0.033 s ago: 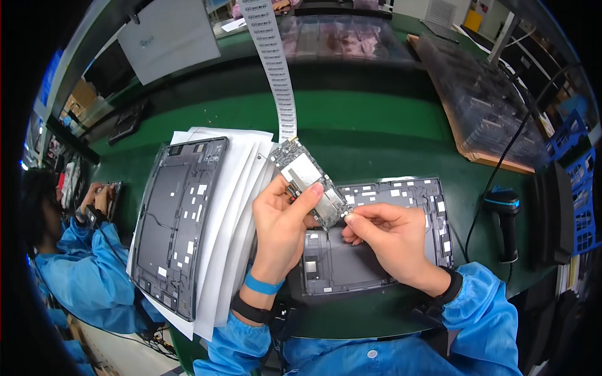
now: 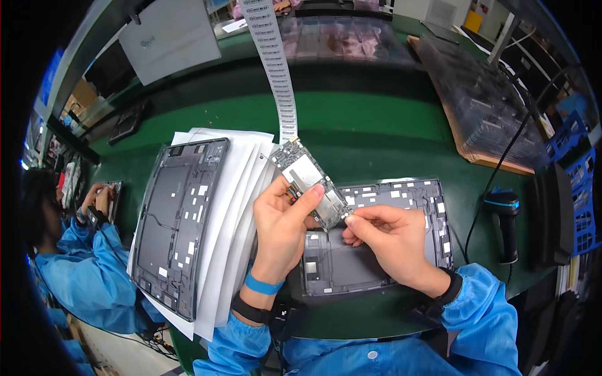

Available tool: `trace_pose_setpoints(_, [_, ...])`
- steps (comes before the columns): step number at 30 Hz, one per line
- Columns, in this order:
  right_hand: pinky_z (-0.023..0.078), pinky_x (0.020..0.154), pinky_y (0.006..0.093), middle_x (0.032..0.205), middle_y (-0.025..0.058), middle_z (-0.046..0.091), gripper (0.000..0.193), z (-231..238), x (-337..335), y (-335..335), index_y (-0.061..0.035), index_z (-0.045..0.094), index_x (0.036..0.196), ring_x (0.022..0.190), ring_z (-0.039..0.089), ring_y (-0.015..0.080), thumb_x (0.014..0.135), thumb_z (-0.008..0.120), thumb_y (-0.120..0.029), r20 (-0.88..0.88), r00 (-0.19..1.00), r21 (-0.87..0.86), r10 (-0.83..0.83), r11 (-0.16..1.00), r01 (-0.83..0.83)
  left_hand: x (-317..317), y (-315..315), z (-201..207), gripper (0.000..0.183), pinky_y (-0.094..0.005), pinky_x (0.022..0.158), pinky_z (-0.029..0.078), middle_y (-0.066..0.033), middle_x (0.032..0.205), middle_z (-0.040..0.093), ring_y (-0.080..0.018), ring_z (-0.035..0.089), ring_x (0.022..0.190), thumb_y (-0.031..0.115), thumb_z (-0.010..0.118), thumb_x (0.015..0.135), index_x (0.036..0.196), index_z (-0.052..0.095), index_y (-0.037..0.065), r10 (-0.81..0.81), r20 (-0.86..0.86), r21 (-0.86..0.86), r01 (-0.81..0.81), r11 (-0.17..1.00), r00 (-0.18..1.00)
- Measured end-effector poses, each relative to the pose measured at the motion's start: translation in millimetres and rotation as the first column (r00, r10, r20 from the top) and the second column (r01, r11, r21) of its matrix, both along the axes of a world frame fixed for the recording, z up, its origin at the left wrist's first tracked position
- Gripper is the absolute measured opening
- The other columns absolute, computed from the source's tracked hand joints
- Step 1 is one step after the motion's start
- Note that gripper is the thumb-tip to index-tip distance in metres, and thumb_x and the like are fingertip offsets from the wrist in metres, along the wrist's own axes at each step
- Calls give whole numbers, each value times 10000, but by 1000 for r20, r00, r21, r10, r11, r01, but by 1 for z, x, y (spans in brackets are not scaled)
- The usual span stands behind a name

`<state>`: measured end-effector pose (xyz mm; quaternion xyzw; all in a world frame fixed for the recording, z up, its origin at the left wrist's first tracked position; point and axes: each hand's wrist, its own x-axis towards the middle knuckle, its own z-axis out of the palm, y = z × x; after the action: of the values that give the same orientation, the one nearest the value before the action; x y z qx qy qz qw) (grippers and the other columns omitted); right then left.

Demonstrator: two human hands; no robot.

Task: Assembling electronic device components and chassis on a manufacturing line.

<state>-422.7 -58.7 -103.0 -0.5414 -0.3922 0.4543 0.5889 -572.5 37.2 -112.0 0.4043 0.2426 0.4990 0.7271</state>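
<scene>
A green-grey circuit board (image 2: pixel 305 172) with silver shields is tilted in my left hand (image 2: pixel 280 219). The thumb lies across its face and the fingers curl behind, so that hand is closed on it. Thumb and forefinger of my right hand (image 2: pixel 392 241) are pinched together at the board's lower right corner. What sits between those fingertips is too small to make out. Below both hands a dark grey tablet housing (image 2: pixel 370 260) lies on the green bench, its inside dotted with white pads and partly hidden by my hands.
To the left, another housing (image 2: pixel 168 210) rests on stacked white sheets (image 2: pixel 235 207). A label strip (image 2: pixel 276 69) hangs down behind the board. A handheld scanner (image 2: pixel 503 225) and cable stand at right, near clear trays (image 2: pixel 483 94). A co-worker in a blue sleeve (image 2: pixel 94 276) works at far left.
</scene>
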Motion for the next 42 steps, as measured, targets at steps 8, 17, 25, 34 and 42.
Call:
trace_pose_setpoints(8, [572,731,255,897,114,739,242,12,26,2,90,702,1065,810,702,129,893,749,-73,113,977,25,180,983,-184,-4,1,19,251,-261,694,576,-66,959,689,-107,672,813,75,631,988,1213,620,-35,-72,-231,75,91,993,970])
trace_pose_setpoints(17, [568,596,284,865,144,720,283,51,88,16,109,637,1133,685,693,166,904,694,-47,-51,989,95,138,987,-133,19,21,45,310,-191,595,411,-9,783,681,-43,531,677,114,686,960,1253,697,16,-49,-569,428,347,835,821])
trace_pose_setpoints(25, [506,516,226,719,101,688,157,23,107,20,109,660,1004,600,640,110,908,671,-16,199,973,-136,121,986,-95,8,25,30,394,-200,620,488,-87,953,698,-63,631,759,67,730,898,1254,635,-70,1,-714,355,361,862,700])
trace_pose_setpoints(34, [511,554,318,730,142,690,276,40,114,-11,76,685,1046,598,653,191,859,755,-115,815,562,107,-141,990,95,-59,-95,49,305,-390,615,510,-173,816,672,-301,654,674,172,743,874,1047,665,-68,442,-896,437,283,854,49])
trace_pose_setpoints(42, [510,894,377,1097,227,692,623,-2,104,-85,84,605,1271,1007,674,294,761,831,-195,747,624,71,-231,960,271,-44,-130,21,858,-418,791,503,-242,1106,548,-370,600,970,276,851,768,1360,419,-171,339,-928,368,254,894,154])
